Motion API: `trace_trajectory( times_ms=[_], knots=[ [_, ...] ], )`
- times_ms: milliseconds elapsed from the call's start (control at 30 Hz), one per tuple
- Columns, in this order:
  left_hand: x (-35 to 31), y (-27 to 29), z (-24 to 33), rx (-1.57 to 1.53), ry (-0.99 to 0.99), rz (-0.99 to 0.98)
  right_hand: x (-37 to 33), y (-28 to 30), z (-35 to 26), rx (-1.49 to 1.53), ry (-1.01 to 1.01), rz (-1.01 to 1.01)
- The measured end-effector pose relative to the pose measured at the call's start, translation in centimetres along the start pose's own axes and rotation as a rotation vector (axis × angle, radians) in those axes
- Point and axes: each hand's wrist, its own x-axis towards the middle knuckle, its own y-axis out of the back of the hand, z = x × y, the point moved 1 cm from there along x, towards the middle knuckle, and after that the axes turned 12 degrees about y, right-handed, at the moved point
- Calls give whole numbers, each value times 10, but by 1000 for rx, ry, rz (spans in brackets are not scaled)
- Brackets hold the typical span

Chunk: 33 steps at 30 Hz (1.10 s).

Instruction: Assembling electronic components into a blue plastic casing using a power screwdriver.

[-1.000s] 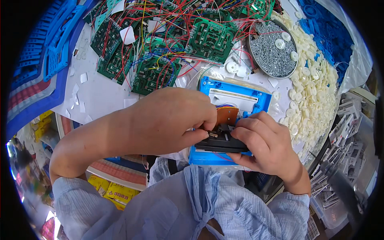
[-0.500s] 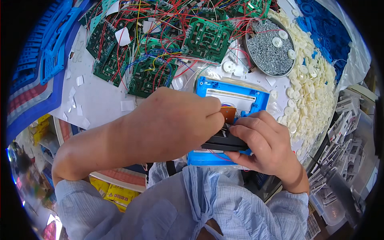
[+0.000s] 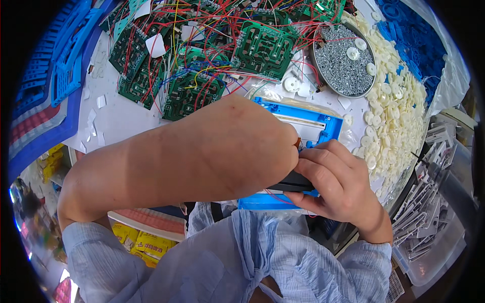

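Note:
A blue plastic casing (image 3: 331,126) lies before me on the table, with a white panel in its far half. My right hand (image 3: 336,182) pinches the end of a black plastic part (image 3: 295,183) over the casing, thumb below and fingers above. My left hand (image 3: 252,146) is closed in a fist above the same part. Its fingertips point down into the casing and are hidden, so whatever they grip cannot be made out. Only a sliver of a small orange-brown board (image 3: 298,143) shows beside the left fist. A thin red wire runs along the casing's near side.
Green circuit boards (image 3: 265,48) with tangled wires cover the far side. A round tin of small screws (image 3: 343,65) stands at far right, beside a heap of cream plastic discs (image 3: 386,101). Blue racks (image 3: 76,55) are at left; a clear bin (image 3: 429,242) is at right.
My left fist has shifted right and turned over the black part, covering most of the orange-brown board that showed before. The right hand keeps nearly the same place and grip.

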Motion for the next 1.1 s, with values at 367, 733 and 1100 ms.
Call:
trace_trajectory(
  times_ms=[367,733,1100],
  knots=[
    [-10,4,20,85,53,-93,5,-4,0,-74,71,-28],
    [-29,-18,28,-128,162,29,10,-2,2,-37,84,-130],
    [-2,-19,-5,-359,212,64,10,1,-1,-39,90,-170]
  ],
)
